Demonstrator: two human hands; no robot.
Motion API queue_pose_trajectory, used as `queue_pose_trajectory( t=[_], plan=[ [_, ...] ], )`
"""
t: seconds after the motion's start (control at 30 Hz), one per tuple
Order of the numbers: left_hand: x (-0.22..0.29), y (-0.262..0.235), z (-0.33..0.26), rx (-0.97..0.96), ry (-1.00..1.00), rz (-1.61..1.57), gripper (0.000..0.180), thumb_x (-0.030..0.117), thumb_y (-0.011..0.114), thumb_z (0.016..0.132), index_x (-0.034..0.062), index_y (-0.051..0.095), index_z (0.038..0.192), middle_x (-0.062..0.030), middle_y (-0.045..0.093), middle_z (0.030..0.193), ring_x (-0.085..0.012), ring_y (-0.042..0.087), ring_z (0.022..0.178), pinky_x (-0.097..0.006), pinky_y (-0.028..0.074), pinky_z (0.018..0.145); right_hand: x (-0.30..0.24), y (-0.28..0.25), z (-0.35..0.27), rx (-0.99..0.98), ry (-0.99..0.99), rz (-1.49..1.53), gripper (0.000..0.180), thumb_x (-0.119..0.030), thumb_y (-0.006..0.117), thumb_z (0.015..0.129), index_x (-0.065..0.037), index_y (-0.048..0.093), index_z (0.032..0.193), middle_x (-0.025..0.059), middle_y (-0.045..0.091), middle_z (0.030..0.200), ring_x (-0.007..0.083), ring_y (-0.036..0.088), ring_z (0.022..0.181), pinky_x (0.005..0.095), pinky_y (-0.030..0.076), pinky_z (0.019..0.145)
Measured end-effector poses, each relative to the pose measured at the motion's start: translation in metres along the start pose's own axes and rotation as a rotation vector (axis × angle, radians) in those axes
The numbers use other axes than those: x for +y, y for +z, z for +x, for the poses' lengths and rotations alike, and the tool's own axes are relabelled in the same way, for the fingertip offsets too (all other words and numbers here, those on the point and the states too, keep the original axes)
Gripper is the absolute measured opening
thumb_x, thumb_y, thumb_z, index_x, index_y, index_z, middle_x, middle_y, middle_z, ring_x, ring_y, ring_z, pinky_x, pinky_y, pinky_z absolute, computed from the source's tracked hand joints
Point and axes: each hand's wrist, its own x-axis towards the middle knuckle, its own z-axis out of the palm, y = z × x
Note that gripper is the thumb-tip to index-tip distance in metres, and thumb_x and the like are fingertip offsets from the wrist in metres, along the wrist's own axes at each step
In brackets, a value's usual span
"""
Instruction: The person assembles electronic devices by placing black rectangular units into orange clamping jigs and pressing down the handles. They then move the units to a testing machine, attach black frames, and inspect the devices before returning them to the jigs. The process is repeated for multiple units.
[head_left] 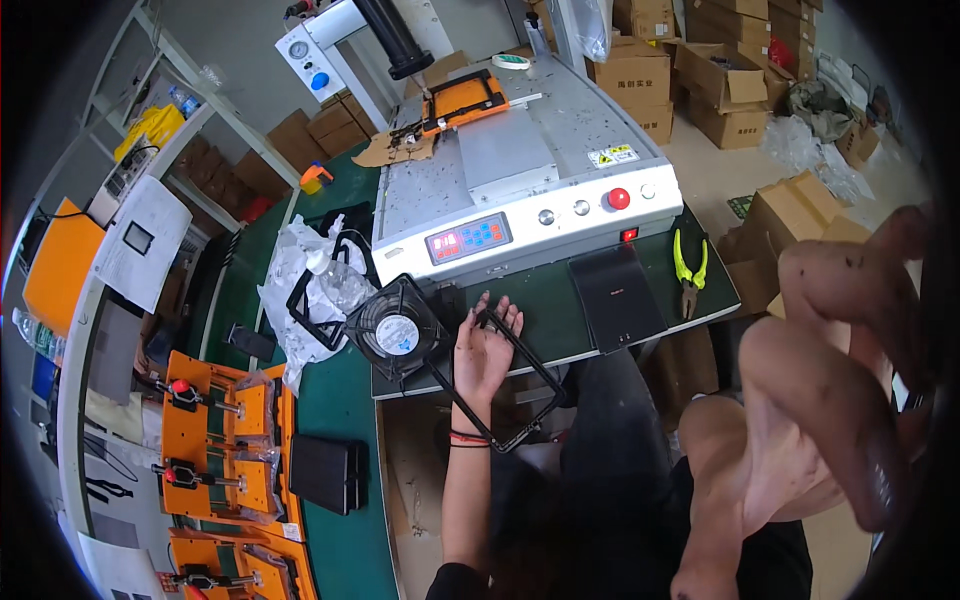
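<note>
My left hand (pixel 484 350) is palm up at the bench's front edge, fingers curled around one corner of a thin black rectangular frame (pixel 540 372). The frame hangs around my wrist and past the edge. Just left of this hand stands a round black fan (pixel 398 330) with a pale label at its centre. My right hand (pixel 815 400) is raised very close to the camera at the right, its fingers bent and apart, with nothing visible in them. A flat black panel (pixel 617 300) and yellow-green pliers (pixel 690 272) lie on the bench between the hands.
A white bench machine (pixel 530 230) with an orange fixture (pixel 466 100) stands ahead. Clear plastic wrapping (pixel 300 280) lies left of the fan. Orange clamp fixtures (pixel 235 420) and a black box-like stack (pixel 328 473) are at lower left. Cardboard boxes (pixel 725 90) fill the back right.
</note>
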Motion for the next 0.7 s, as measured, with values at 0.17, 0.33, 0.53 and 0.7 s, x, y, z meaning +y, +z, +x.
queue_pose_trajectory(
  t=[0.17,0.33,0.53,0.7],
  plan=[
    [-0.007,-0.009,-0.001,-0.040,0.048,-0.018,0.036,0.025,0.050,0.095,0.0048,0.049,0.125,-0.0173,0.053,0.119,-0.0283,0.051,0.113,-0.042,0.036,0.107,-0.084,-0.017,0.005,-0.177,-0.141,-0.886,0.076,-0.046,0.058,0.085,-0.018,0.017,0.143,0.0118,0.041,0.118,0.0281,0.052,0.096,0.0470,0.052,0.063],
    [-0.005,0.001,-0.005,0.033,0.040,-0.027,0.036,0.026,0.049,0.096,0.0044,0.048,0.125,-0.0179,0.053,0.119,-0.0290,0.051,0.113,-0.042,0.036,0.107,-0.132,-0.026,0.003,-0.261,-0.160,-1.328,0.074,-0.042,0.059,0.085,-0.017,0.020,0.142,0.0119,0.041,0.116,0.0278,0.051,0.095,0.0462,0.052,0.062],
    [-0.007,0.008,-0.004,0.025,0.033,-0.028,0.035,0.025,0.049,0.096,0.0040,0.050,0.124,-0.0179,0.054,0.119,-0.0293,0.051,0.113,-0.042,0.036,0.107,-0.141,-0.021,0.004,-0.321,-0.134,-1.513,0.072,-0.038,0.061,0.084,-0.016,0.022,0.141,0.0121,0.041,0.114,0.0274,0.051,0.094,0.0453,0.052,0.061],
    [0.000,0.007,-0.012,0.065,0.062,0.020,0.035,0.026,0.050,0.096,0.0039,0.050,0.123,-0.0181,0.053,0.119,-0.0295,0.050,0.114,-0.042,0.035,0.108,-0.143,-0.017,0.008,-0.356,-0.140,-1.576,0.071,-0.035,0.062,0.083,-0.016,0.025,0.140,0.0122,0.042,0.112,0.0271,0.051,0.092,0.0446,0.052,0.061]
  ],
)
